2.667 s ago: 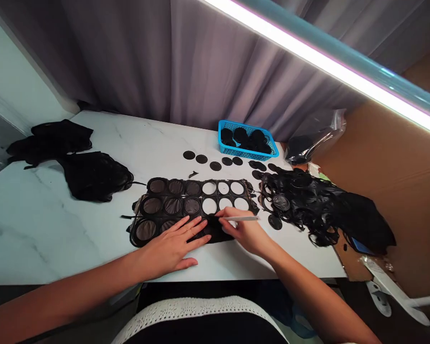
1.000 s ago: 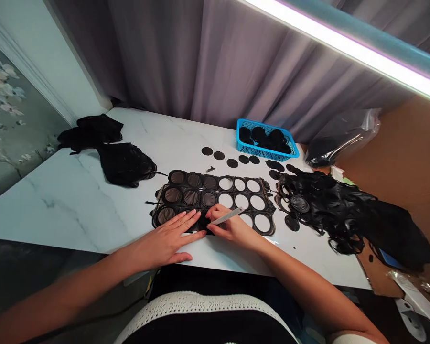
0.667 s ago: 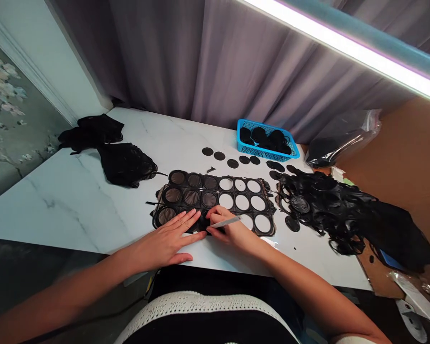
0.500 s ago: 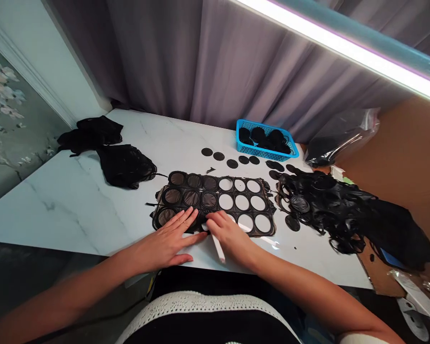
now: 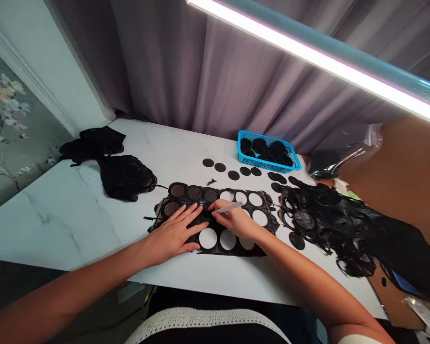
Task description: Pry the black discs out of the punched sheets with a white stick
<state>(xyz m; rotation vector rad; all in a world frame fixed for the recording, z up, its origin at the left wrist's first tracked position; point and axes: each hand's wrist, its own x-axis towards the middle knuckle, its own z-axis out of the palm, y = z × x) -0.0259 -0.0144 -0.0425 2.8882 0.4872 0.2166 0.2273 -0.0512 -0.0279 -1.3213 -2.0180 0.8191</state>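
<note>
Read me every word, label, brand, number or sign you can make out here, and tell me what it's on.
None can be read.
Thin pale flat tool in the right hand: any marking is too small to tell.
Clear plastic bag: creased and glaring, no legible lettering.
Bright blue plastic basket: no lettering visible.

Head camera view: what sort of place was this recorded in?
Probably a small workshop or home work corner: a marble-patterned table carries a black sheet with round openings and a blue basket of black pieces, under a bright tube light.
</note>
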